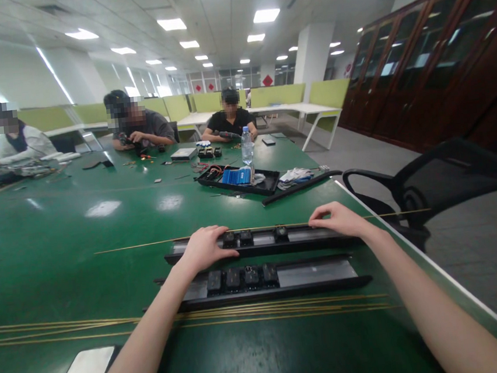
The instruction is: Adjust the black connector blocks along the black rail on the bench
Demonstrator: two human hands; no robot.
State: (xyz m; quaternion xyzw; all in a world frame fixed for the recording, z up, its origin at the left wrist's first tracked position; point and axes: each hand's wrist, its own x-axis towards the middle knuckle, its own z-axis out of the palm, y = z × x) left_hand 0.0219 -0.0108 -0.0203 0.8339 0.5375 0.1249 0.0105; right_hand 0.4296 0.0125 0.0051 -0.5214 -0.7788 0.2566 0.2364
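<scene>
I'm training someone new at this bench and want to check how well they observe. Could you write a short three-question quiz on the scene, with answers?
1. How many black blocks sit in the nearer black channel?

2. True or false: the clear plastic bottle stands upright.

3. What are the fingertips of the right hand pinching?
a) a white glove
b) a thin brass-coloured rod
c) an office chair

Key: 1. four; 2. true; 3. b
</scene>
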